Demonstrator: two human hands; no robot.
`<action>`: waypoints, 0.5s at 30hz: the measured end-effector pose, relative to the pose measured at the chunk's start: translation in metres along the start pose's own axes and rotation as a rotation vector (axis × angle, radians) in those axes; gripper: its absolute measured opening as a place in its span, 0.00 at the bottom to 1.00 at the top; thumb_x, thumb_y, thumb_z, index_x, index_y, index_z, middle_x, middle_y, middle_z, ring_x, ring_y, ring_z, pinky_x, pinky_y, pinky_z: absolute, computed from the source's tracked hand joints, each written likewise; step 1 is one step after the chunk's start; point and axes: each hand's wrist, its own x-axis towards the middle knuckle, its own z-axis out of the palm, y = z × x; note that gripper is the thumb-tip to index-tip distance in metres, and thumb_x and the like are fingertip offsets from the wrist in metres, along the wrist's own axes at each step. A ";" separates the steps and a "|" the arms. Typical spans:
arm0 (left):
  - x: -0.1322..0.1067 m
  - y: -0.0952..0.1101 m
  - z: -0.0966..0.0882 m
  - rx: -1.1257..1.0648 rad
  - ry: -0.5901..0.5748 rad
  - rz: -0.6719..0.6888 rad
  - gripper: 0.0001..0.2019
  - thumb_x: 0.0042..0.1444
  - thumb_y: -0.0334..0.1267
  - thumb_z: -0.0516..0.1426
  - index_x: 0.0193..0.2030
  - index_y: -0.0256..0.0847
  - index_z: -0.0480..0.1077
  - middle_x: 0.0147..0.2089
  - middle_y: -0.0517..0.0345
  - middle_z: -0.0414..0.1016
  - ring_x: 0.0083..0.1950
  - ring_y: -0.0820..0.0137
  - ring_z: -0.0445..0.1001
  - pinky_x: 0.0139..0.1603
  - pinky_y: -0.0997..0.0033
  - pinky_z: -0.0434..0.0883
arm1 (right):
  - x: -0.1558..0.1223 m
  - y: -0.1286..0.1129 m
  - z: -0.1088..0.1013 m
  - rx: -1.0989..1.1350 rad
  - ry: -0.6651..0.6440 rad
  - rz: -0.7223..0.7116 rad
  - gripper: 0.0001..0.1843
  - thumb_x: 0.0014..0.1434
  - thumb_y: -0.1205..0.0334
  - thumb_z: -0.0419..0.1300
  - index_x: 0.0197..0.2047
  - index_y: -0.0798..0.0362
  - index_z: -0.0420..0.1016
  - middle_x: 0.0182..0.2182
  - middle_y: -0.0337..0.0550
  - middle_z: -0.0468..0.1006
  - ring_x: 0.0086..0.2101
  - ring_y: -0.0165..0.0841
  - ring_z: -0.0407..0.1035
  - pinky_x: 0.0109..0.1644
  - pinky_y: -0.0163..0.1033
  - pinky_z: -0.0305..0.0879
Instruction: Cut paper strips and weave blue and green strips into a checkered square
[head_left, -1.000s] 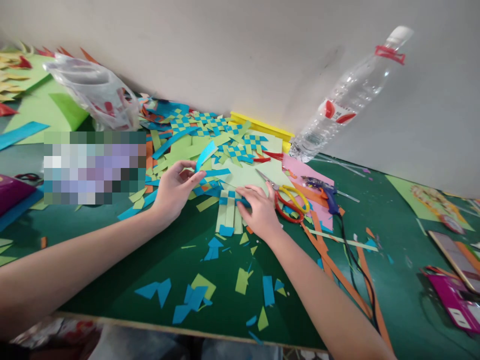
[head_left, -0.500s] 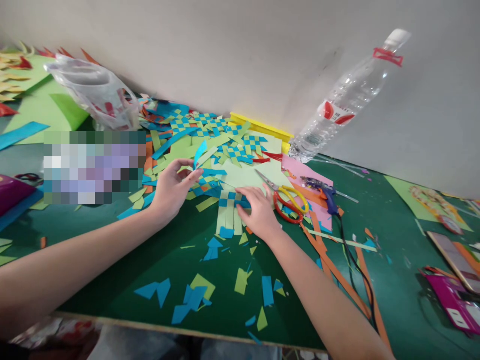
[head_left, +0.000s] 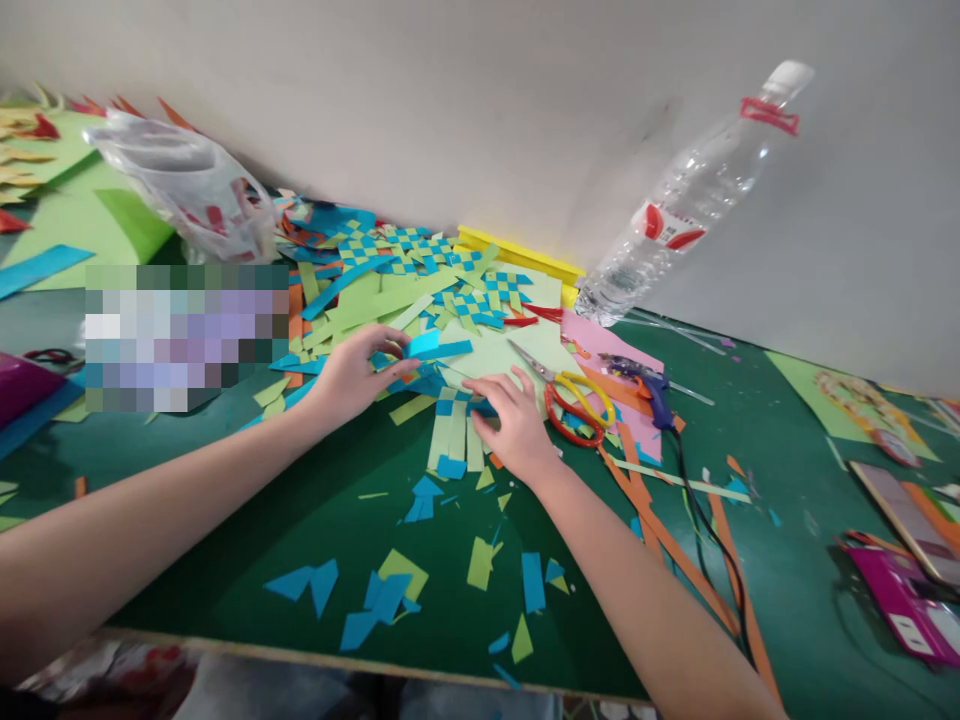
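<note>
My left hand (head_left: 356,375) is closed, pinching a blue paper strip (head_left: 446,349) between thumb and fingers. The strip points right, just above a woven paper piece (head_left: 452,428) of light green strips crossed with blue. My right hand (head_left: 514,420) lies at the right side of that piece, thumb and forefinger bent around its blue strip end. The light green strips hang down toward me, with a blue scrap at their lower end. Scissors (head_left: 574,400) with red and yellow handles lie right beside my right hand.
Behind my hands are several blue-green woven pieces (head_left: 409,245) and loose strips. A clear bottle (head_left: 675,200) leans at the wall. A blue glue gun (head_left: 656,395) with a black cord lies right. A plastic bag (head_left: 195,190) stands left. Paper scraps (head_left: 390,595) litter the front.
My left hand has brought the blue strip down and to the right, from upright to lying nearly flat near the woven piece. My right hand has barely moved.
</note>
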 end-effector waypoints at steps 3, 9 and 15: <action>-0.001 -0.001 0.001 0.061 -0.045 0.082 0.15 0.53 0.50 0.61 0.42 0.43 0.70 0.41 0.56 0.75 0.42 0.66 0.75 0.46 0.66 0.72 | 0.000 0.002 0.001 -0.010 0.024 -0.030 0.19 0.59 0.72 0.53 0.53 0.49 0.67 0.44 0.43 0.76 0.47 0.34 0.71 0.67 0.52 0.50; -0.001 0.002 0.000 0.127 -0.156 0.141 0.18 0.56 0.52 0.57 0.44 0.40 0.72 0.43 0.52 0.76 0.43 0.63 0.75 0.45 0.63 0.72 | -0.001 0.001 0.001 -0.031 0.094 -0.065 0.19 0.61 0.72 0.51 0.53 0.48 0.67 0.45 0.43 0.76 0.48 0.34 0.71 0.65 0.51 0.54; -0.003 0.004 -0.001 0.185 -0.183 0.259 0.12 0.58 0.45 0.56 0.44 0.42 0.72 0.43 0.53 0.78 0.45 0.61 0.75 0.47 0.59 0.71 | 0.000 -0.001 0.000 -0.093 0.143 -0.037 0.18 0.61 0.71 0.50 0.53 0.48 0.68 0.44 0.43 0.77 0.47 0.35 0.72 0.64 0.51 0.56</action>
